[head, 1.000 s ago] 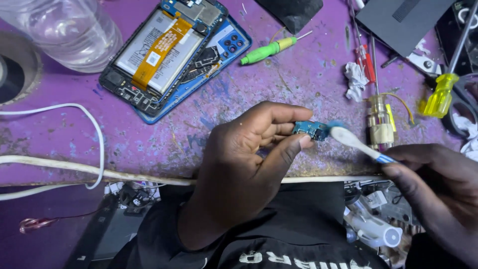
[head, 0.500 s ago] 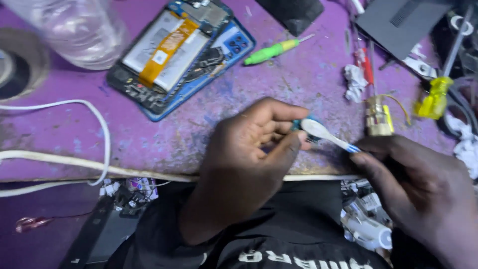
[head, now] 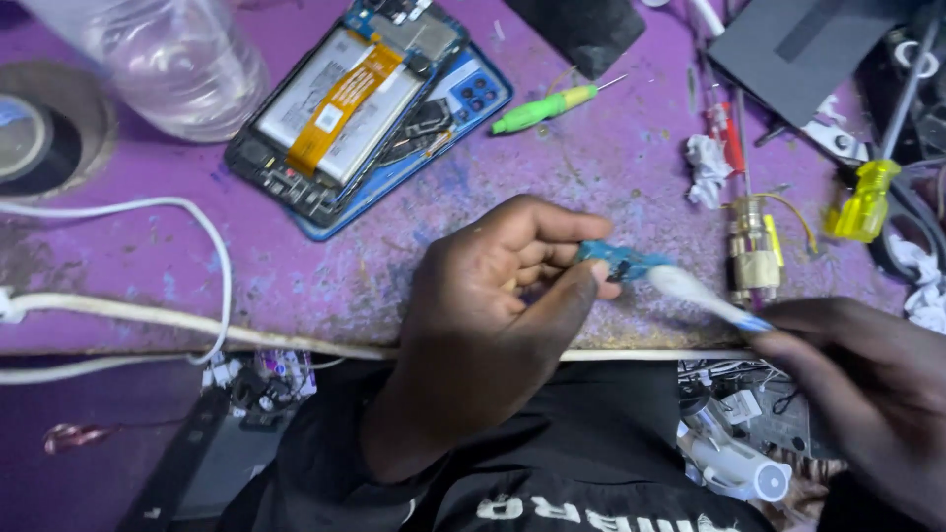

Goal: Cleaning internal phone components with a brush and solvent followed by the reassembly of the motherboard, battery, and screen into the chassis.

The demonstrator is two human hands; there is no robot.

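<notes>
My left hand (head: 493,296) pinches a small blue circuit board (head: 619,262) between thumb and fingers, just above the purple table's front edge (head: 296,286). My right hand (head: 867,394) grips the handle of a white toothbrush (head: 700,294), and its head rests against the right end of the board. An opened phone (head: 340,113) with a white battery and an orange flex strip lies face down on its blue back cover (head: 463,108) at the upper middle.
A clear plastic bottle (head: 172,59) and a tape roll (head: 34,128) sit at the upper left. A white cable (head: 212,256) loops across the left. A green screwdriver (head: 542,108), a yellow-handled screwdriver (head: 865,202), a brass part (head: 754,246), crumpled tissue (head: 708,169) and dark boxes crowd the right.
The brush head has slid back and forth over the board's right end. My right hand has drawn slightly right and down. The view has shifted a little.
</notes>
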